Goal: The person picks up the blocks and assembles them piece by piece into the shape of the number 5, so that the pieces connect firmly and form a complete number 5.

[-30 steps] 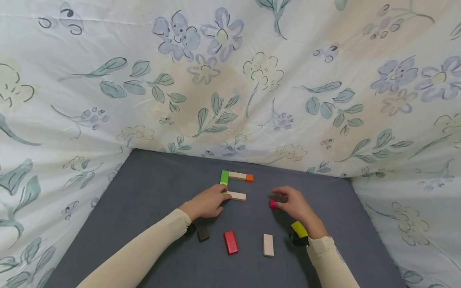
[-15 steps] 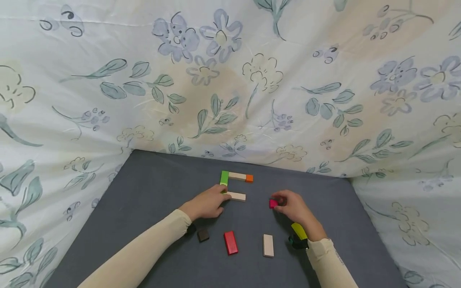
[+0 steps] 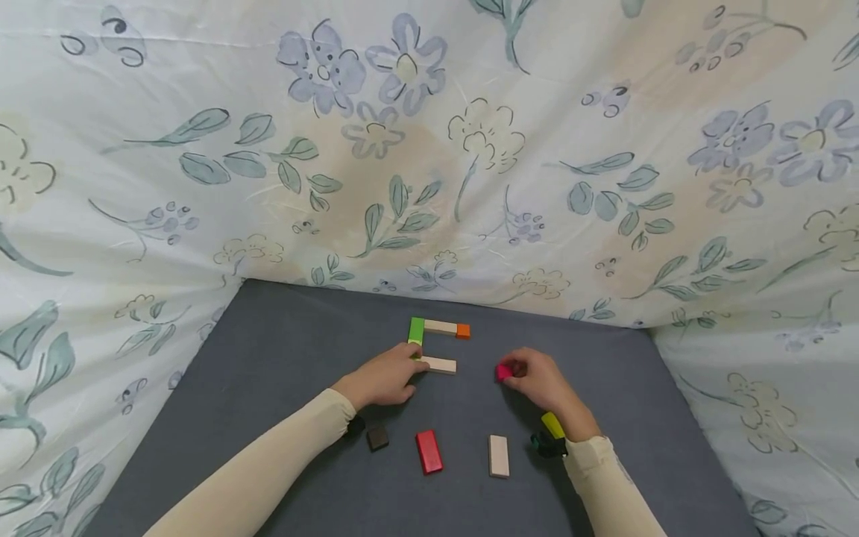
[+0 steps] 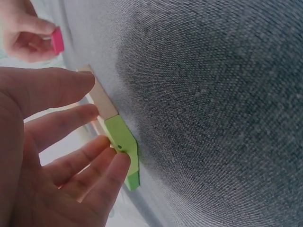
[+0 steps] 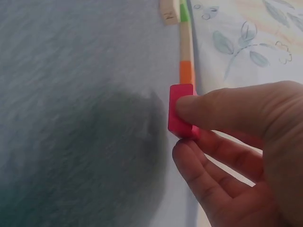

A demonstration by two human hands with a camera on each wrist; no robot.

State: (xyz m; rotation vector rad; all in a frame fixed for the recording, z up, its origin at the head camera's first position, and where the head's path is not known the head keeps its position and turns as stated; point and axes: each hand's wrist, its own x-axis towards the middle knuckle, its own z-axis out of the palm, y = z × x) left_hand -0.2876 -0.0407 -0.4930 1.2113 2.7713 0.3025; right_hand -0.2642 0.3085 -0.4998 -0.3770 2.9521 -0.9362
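In the head view, my left hand point(image 3: 382, 377) rests at the corner of a row of blocks, thumb held apart. Its fingertips touch a light green block point(image 4: 121, 137) and the end of a plain wooden block point(image 3: 439, 365). A brighter green block point(image 3: 417, 328) stands behind it, joined by another plain block point(image 3: 440, 327) and an orange block point(image 3: 463, 330). To the right, my right hand point(image 3: 540, 380) pinches a pink block point(image 5: 180, 111) between thumb and fingers. The right wrist view shows the thumb on its face, close over the cloth.
Nearer the front of the grey cloth point(image 3: 302, 321) lie a dark brown block point(image 3: 378, 438), a red block point(image 3: 429, 452) and a pale wooden block point(image 3: 499, 456). A floral curtain point(image 3: 416, 149) rises behind and along both sides.
My right hand has closed its fingers on the pink block and moved it slightly left and away from me. The left hand stays at the green and wooden blocks.
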